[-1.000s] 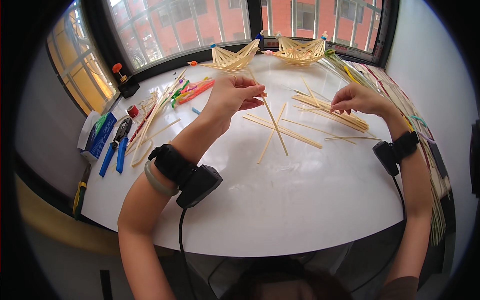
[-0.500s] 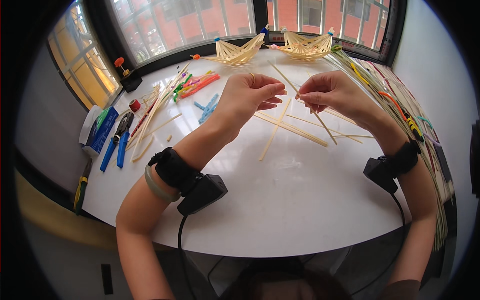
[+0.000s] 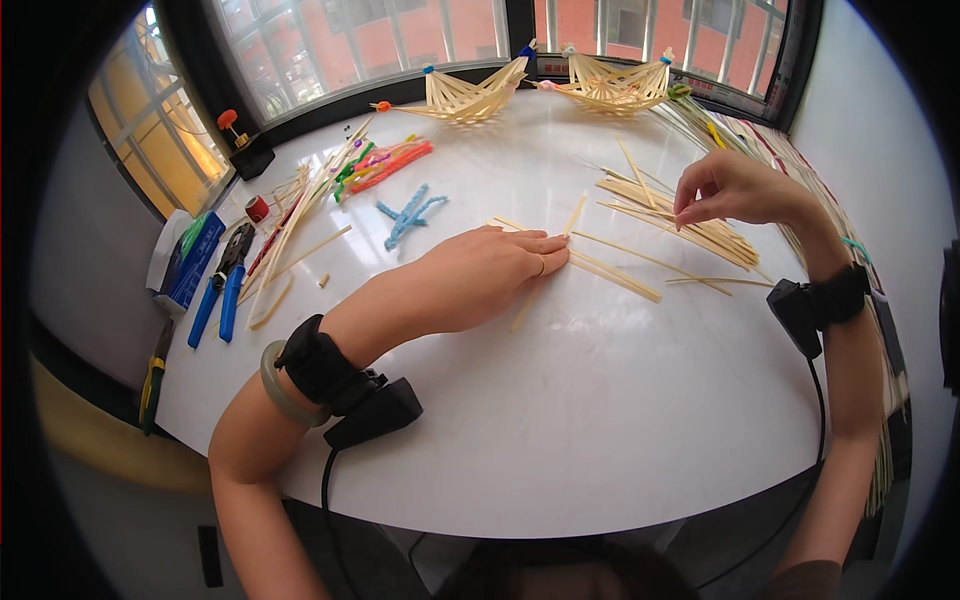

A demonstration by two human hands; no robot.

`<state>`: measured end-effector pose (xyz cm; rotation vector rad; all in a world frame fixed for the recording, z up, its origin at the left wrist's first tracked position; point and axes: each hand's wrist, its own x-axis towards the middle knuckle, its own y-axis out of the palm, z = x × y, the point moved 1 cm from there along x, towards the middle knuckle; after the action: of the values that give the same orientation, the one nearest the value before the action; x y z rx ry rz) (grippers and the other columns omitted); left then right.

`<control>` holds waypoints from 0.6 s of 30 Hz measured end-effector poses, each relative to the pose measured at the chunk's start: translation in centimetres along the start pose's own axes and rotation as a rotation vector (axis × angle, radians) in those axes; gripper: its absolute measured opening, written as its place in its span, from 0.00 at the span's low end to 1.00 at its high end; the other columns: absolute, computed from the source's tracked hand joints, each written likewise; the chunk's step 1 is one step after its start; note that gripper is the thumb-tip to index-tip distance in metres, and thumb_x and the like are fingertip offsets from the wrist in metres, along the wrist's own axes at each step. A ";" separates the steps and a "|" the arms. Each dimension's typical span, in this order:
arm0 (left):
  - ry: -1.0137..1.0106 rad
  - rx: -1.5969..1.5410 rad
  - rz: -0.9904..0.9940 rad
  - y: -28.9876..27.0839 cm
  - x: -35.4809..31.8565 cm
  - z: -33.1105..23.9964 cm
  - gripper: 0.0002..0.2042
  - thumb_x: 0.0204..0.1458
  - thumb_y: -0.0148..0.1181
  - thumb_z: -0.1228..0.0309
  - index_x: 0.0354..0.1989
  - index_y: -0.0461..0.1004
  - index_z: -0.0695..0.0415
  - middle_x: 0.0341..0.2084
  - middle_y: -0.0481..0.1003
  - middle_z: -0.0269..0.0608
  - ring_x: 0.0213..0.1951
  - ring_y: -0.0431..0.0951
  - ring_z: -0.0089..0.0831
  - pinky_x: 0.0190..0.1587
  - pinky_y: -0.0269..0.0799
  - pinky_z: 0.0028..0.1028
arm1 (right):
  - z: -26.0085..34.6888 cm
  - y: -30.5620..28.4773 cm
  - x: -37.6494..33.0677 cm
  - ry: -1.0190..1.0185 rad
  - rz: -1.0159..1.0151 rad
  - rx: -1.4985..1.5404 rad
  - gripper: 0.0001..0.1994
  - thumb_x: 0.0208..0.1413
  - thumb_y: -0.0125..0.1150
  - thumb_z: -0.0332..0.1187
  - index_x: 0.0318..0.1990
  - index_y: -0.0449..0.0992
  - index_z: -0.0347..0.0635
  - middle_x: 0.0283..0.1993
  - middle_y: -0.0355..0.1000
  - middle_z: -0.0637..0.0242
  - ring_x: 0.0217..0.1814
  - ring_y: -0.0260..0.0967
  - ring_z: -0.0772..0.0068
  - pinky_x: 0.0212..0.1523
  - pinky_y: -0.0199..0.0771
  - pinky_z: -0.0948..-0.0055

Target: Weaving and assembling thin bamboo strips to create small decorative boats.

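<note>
My left hand [image 3: 490, 275] lies flat, fingers together and stretched out, pressing on crossed pale bamboo strips [image 3: 618, 276] at the table's middle. One crossing strip [image 3: 577, 215] shows beyond its fingertips, and part of the crossing is hidden under the palm. Farther right, my right hand [image 3: 745, 190] hovers by a pile of bamboo strips [image 3: 715, 240]. Its thumb and fingers are curled together in a pinch; whether a strip is between them cannot be made out. A single strip [image 3: 634, 170] slants across the pile's far end, apart from the fingertips.
Two woven bamboo pieces [image 3: 470, 98] stand by the window. Blue fuzzy stems [image 3: 408, 215], orange-red stems [image 3: 395, 165] and loose strips lie left of centre. Blue-handled pliers [image 3: 229, 300] rest beside a blue box [image 3: 192, 265]. Long strips line the right edge.
My left hand has come down from the air onto the crossed strips and flattened. My right hand has moved right, away from the strip it pinched, uncovering the pile.
</note>
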<state>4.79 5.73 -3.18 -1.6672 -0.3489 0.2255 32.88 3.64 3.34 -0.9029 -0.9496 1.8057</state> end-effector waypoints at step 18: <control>-0.020 -0.042 -0.022 0.2 -0.5 0.2 0.21 0.56 0.40 0.77 0.59 0.62 0.57 0.59 0.62 0.43 0.61 0.59 0.38 0.62 0.56 0.31 | -1.0 1.8 1.5 -0.148 -0.131 -0.042 0.06 0.44 0.68 0.31 0.26 0.79 0.38 0.25 0.71 0.69 0.27 0.64 0.79 0.27 0.64 0.78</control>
<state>4.24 5.72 -3.46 -1.7028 -0.3891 0.2198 32.52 4.67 1.01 -0.7228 -1.1175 1.7646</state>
